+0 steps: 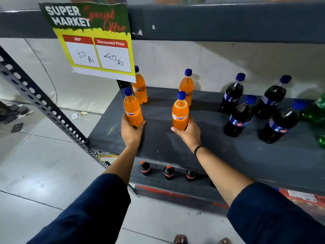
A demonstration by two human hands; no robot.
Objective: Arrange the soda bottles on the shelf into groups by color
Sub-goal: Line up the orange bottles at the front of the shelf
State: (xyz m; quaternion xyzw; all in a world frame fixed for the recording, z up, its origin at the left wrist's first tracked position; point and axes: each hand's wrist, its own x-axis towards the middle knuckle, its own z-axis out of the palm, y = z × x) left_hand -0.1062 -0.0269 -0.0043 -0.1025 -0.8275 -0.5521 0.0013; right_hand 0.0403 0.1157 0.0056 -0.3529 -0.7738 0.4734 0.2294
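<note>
On the grey shelf (211, 152) my left hand (131, 132) grips the base of an orange soda bottle (132, 110) near the shelf's left end. My right hand (189, 132) grips a second orange bottle (180, 112) a little to the right. Both bottles are upright with blue caps. Two more orange bottles (139, 88) (186, 87) stand behind them near the back wall. Several dark cola bottles (239, 118) with blue caps stand grouped on the right. Green bottles (316, 111) show at the far right edge, partly cut off.
A yellow price sign (98, 50) hangs from the upper shelf and hides part of the back-left orange bottle. A perforated metal upright (45, 106) slants at the left. Small red-capped cola bottles (168, 172) stand on the shelf below. My bare toes (180, 240) show on the tiled floor.
</note>
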